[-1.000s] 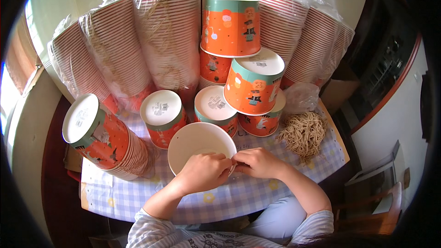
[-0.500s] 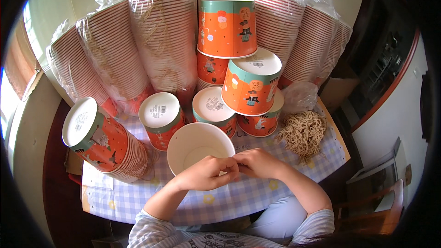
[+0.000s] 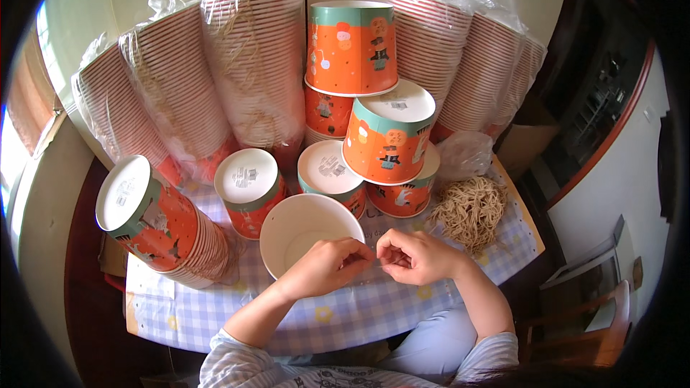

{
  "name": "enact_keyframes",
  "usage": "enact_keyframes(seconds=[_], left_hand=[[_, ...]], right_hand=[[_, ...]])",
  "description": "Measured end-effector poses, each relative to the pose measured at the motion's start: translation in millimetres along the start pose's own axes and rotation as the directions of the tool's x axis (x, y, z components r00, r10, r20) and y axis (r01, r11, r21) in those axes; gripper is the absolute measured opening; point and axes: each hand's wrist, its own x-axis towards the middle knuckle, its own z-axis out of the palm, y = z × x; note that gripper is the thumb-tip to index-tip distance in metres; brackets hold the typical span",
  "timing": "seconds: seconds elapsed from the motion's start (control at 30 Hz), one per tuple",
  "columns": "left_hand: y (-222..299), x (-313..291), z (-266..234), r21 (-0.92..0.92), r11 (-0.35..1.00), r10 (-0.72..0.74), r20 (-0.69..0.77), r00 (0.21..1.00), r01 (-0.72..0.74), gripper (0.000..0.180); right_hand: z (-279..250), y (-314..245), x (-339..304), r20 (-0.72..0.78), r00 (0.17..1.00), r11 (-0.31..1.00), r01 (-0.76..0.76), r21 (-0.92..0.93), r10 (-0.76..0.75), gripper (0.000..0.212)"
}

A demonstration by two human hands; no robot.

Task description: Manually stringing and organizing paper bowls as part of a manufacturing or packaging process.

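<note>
Home room used for piecework, likely dining corner. Small table with blue-and-white checked cloth [image 3: 359, 309] pushed against pale wall. Plastic-wrapped sleeves of stacked paper cups [image 3: 215, 93] lean on wall. Orange printed paper buckets [image 3: 388, 140] piled at centre. Dark wooden cabinet [image 3: 600, 93] at right, wooden chair [image 3: 582, 316] beside it, window light at left.

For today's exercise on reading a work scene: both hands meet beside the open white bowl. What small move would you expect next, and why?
Probably carry the thin strand to the rim of the open white bowl. The left hand and right hand pinch something fine between their fingertips, too small to identify, right beside that bowl. A heap of tan strands lies to the right.
</note>
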Motion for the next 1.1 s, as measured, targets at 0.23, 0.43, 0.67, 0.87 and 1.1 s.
enact_keyframes(seconds=[0.23,0.43,0.67,0.87,1.1], left_hand=[[8.5,-0.5,-0.6,-0.072,0.995,-0.066,0.002,0.998,0.066,0.017],[7.8,-2.4,-2.0,-0.038,0.999,-0.019,-0.014,1.000,0.018,0.019],[14.5,-3.2,-7.1,-0.133,0.989,-0.065,-0.063,0.996,0.056,0.019],[9.1,-5.0,-3.7,-0.026,0.999,0.027,-0.078,0.997,-0.029,0.016],[5.7,-5.9,-11.7,-0.209,0.970,-0.117,0.033,0.993,0.121,0.009]], right_hand=[[-0.2,-0.8,-0.6,-0.101,0.985,0.982,0.150,0.114,-0.138,0.018],[11.5,4.1,6.6,-0.191,0.962,0.968,0.220,0.117,-0.196,0.012],[13.6,1.7,7.3,-0.246,0.950,0.975,0.213,0.065,-0.191,0.012],[15.1,-2.4,8.8,-0.245,0.946,0.968,0.237,0.083,-0.211,0.010],[10.7,6.0,7.0,-0.259,0.893,0.923,0.318,-0.217,-0.368,0.014]])
